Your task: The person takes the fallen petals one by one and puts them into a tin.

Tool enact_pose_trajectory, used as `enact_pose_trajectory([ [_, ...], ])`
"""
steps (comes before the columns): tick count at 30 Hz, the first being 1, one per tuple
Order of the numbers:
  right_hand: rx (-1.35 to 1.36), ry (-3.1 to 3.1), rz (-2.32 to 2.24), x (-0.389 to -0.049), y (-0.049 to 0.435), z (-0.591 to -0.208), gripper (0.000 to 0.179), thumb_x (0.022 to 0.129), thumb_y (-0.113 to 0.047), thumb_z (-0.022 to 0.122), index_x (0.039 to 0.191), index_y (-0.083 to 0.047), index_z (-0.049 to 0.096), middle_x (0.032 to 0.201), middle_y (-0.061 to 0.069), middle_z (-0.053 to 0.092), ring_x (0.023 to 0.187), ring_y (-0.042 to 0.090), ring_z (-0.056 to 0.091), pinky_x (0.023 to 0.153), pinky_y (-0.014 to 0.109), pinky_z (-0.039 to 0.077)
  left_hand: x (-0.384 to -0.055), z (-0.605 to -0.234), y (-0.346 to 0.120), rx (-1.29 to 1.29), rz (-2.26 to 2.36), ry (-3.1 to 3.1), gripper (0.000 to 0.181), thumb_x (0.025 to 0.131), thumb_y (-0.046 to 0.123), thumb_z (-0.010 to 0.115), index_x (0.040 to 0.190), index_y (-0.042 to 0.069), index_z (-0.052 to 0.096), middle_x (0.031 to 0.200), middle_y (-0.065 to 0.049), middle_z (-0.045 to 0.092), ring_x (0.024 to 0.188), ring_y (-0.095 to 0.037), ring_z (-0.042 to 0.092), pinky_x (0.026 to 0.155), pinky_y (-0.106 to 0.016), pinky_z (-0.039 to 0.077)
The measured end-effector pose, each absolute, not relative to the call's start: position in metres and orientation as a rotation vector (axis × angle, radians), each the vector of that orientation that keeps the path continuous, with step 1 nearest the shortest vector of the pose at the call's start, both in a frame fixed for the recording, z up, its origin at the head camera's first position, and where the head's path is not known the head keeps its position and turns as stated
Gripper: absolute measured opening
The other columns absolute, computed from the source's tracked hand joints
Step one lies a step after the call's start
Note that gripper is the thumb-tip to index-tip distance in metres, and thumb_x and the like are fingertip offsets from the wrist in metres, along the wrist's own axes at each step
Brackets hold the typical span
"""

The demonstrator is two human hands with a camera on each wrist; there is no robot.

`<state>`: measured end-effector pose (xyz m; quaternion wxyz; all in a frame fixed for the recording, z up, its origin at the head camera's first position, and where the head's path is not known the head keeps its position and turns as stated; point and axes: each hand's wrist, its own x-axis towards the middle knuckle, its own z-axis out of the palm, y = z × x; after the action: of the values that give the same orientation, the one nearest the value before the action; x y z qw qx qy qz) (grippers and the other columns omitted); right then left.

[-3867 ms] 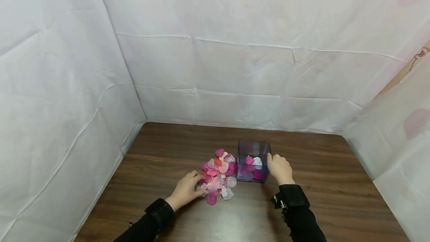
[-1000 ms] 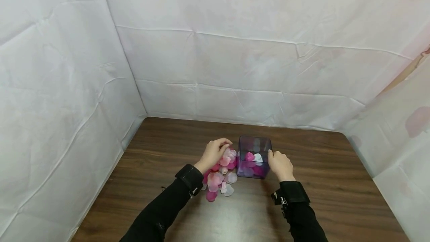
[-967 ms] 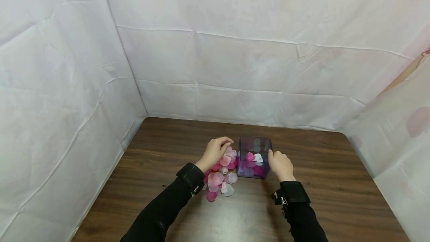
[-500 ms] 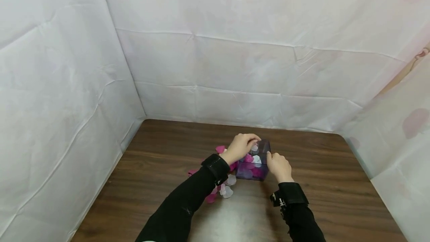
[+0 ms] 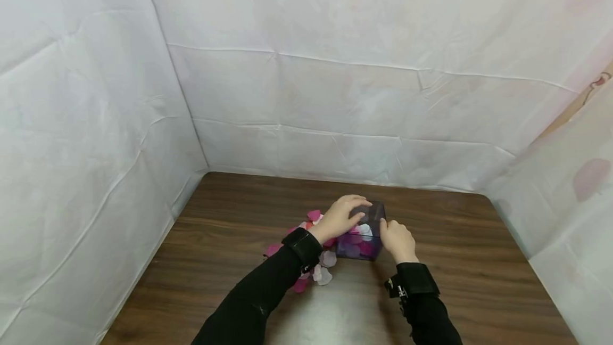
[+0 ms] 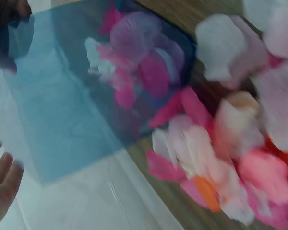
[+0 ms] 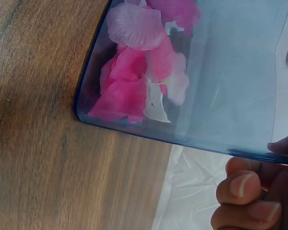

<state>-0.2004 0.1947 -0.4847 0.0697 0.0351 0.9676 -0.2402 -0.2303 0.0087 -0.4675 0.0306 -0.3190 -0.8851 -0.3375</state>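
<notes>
A clear purple-tinted square box [image 5: 360, 251] stands on the table with pink, white and lilac petals [image 7: 127, 79] at its bottom. My left hand [image 5: 339, 218] is over the box's left side, its thumb and fingers spread apart with nothing between them. In the left wrist view, fingertips [image 6: 8, 175] show near the box's open end. My right hand [image 5: 398, 239] grips the right wall at the rim, thumb inside and curled fingers [image 7: 245, 191] outside. Left of the box lies a pile of loose petals [image 6: 264, 172] in pink, white and orange, partly hidden by my left forearm in the head view.
The brown wood-grain table [image 5: 479, 260] carries the box and petals. White cloth [image 5: 335, 95] hangs behind it and along both sides. Some stray petals [image 5: 327, 276] lie at the pile's front edge, close to the left sleeve.
My left hand has moved right from the petal pile to over the box. A pale petal at its fingertips half a second ago is gone from them. The right hand keeps its grip.
</notes>
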Motion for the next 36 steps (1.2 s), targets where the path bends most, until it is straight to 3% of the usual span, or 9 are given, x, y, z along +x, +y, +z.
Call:
enact_pose_trajectory([
  [7,0.064,2.942,-0.731,-0.203,0.194,-0.481,0.05,0.1,-0.028,0.028,0.097,0.01,0.06,0.098,0.033,0.062,0.083,0.045,0.06,0.062,0.047,0.045,-0.224,-0.493,-0.059,-0.746,-1.101,-2.691,0.036,0.091,0.012,0.06,0.127,0.011,0.057,0.137,-0.015,0.049,0.127,-0.032,0.046,0.102,-0.047,0.041],
  [13,0.068,2.93,-0.726,-0.2,0.196,-0.481,0.049,0.1,-0.028,0.028,0.094,0.009,0.06,0.099,0.032,0.062,0.087,0.046,0.06,0.065,0.048,0.045,-0.192,-0.545,-0.129,-0.548,-0.821,-2.795,0.025,0.088,0.007,0.062,0.113,0.006,0.065,0.114,-0.014,0.062,0.106,-0.031,0.059,0.09,-0.046,0.048],
  [18,0.075,2.936,-0.727,-0.198,0.196,-0.481,0.05,0.1,-0.028,0.029,0.101,0.011,0.06,0.104,0.034,0.061,0.092,0.049,0.059,0.07,0.053,0.047,-0.169,-0.577,-0.164,-0.498,-0.65,-2.912,0.024,0.088,0.017,0.065,0.11,0.01,0.064,0.106,-0.012,0.058,0.096,-0.03,0.056,0.075,-0.046,0.048],
  [23,0.049,2.943,-0.743,-0.199,0.194,-0.48,0.048,0.1,-0.027,0.029,0.087,0.007,0.06,0.096,0.032,0.062,0.085,0.046,0.06,0.066,0.049,0.046,-0.164,-0.588,-0.175,-0.443,-0.772,-2.906,0.01,0.085,0.006,0.065,0.092,0.011,0.061,0.09,-0.004,0.054,0.085,-0.021,0.052,0.072,-0.036,0.044],
  [26,0.045,2.95,-0.752,-0.2,0.194,-0.479,0.046,0.1,-0.027,0.029,0.079,0.003,0.057,0.09,0.03,0.062,0.08,0.043,0.061,0.063,0.046,0.044,-0.168,-0.588,-0.175,-0.458,-0.795,-2.877,0.015,0.082,-0.002,0.065,0.081,0.013,0.06,0.081,0.001,0.054,0.076,-0.015,0.055,0.068,-0.03,0.045],
  [33,0.061,2.934,-0.717,-0.201,0.194,-0.478,0.052,0.099,-0.028,0.027,0.104,0.012,0.06,0.107,0.036,0.059,0.092,0.051,0.058,0.07,0.054,0.047,-0.182,-0.565,-0.157,-0.496,-0.899,-2.812,0.011,0.083,-0.002,0.065,0.078,0.009,0.065,0.081,-0.001,0.06,0.078,-0.016,0.06,0.069,-0.03,0.049],
  [36,0.059,2.923,-0.713,-0.2,0.192,-0.48,0.052,0.1,-0.028,0.027,0.105,0.012,0.059,0.106,0.036,0.059,0.092,0.05,0.058,0.07,0.053,0.047,-0.192,-0.545,-0.136,-0.555,-1.017,-2.743,0.008,0.084,-0.003,0.064,0.083,0.005,0.066,0.084,-0.003,0.061,0.08,-0.016,0.06,0.071,-0.029,0.05],
])
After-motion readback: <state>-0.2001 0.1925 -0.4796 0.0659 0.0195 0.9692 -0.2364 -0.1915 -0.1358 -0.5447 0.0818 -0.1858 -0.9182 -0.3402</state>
